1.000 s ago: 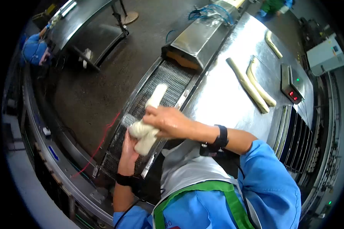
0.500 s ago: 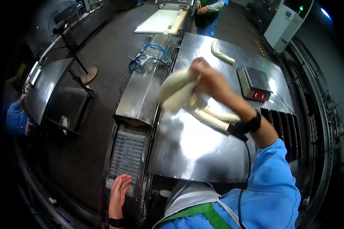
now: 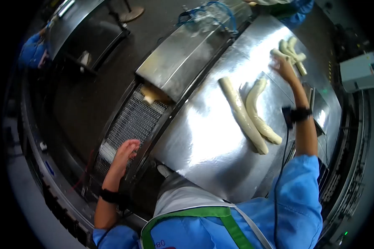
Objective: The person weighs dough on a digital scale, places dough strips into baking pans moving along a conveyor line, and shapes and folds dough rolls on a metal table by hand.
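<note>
Two long pale dough strips, a straighter one (image 3: 243, 116) and a curved one (image 3: 255, 108), lie side by side on the steel table (image 3: 195, 145). Beyond them several more dough pieces (image 3: 294, 54) are heaped loosely across each other. My right hand (image 3: 283, 68) is at the near left side of this heap, fingers apart and nothing held; whether it touches the dough I cannot tell. Over the edge of the mesh conveyor (image 3: 129, 118), my left hand (image 3: 124, 155) hovers open. A dough end (image 3: 149, 98) shows on the mesh at the mouth of the metal housing (image 3: 178, 54).
Blue air hoses (image 3: 207, 14) run over the housing. A scale (image 3: 320, 110) stands right of my right forearm, partly hidden by it. Another person (image 3: 293, 14) is at the table's far end, and a second person's blue sleeve (image 3: 31, 52) shows at far left.
My right hand has let go of the dough it was carrying and reached further away, to the right. Dough now lies heaped at the far side. The view has turned, and a dough end shows on the conveyor.
</note>
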A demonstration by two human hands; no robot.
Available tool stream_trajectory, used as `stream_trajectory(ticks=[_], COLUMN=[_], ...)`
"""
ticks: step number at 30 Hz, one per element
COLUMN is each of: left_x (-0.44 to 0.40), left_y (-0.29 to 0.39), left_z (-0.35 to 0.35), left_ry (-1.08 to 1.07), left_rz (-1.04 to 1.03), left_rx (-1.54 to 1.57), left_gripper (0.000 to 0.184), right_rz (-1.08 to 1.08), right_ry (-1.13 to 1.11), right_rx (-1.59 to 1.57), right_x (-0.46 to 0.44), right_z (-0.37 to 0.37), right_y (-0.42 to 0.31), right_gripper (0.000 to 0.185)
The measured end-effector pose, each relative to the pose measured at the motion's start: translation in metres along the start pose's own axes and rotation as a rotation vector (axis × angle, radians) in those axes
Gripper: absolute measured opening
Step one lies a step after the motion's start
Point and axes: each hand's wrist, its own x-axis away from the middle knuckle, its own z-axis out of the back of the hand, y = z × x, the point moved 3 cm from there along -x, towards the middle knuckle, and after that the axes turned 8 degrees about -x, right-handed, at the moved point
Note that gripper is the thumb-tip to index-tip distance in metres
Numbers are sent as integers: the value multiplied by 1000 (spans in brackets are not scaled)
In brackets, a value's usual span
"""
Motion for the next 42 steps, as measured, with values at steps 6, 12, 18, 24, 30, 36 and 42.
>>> stream_trajectory(ticks=[6,12,18,24,30,36,42], left_x=[-6,-33,-55,-75,-47,-4,21], left_y=[-11,-52,-34,-24,-34,-59,-90], left_z=[-7,4,20,19,30,51,104], left_ry=[-7,165,587,517,652,586,899], left_rz=[-16,-242,-391,-278,-389,-439,-384], left_rx=[-51,-156,-796,-943,-1112,-1208,-1028], left_gripper=[24,30,53,55,35,24,21], right_rz=[-149,-436,-392,-300,-239,143,-279], right_ry=[-233,-183,-72,-40,148,-218,-347], right_rx=[69,-61,221,254,261,82,-194], right_x=[91,90,123,154,153,142,148], right_z=[-88,-159,-151,-160,-183,-228,-193], right_y=[-75,-50,-133,-169,-215,-300,-276], right_gripper=[59,59,60,58,66,51,63])
